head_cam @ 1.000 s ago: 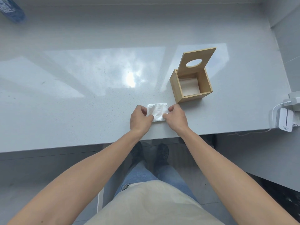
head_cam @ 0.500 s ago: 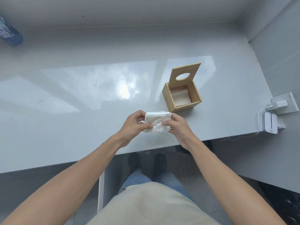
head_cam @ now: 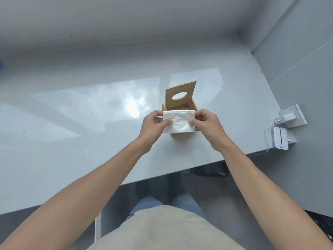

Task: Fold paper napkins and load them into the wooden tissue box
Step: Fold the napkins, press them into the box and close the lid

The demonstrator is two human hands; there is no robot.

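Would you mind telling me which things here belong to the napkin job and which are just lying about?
Job: folded napkin, pinched by left hand and right hand; wooden tissue box with its lid up.
Lying about: white charger, small white device, blue object at the left edge.

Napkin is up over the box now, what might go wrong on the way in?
The folded napkin looks about as wide as the wooden box opening, so its edges may snag on the rim. Both hands pinch only its side edges; the fold might spring open. The raised lid could get knocked.
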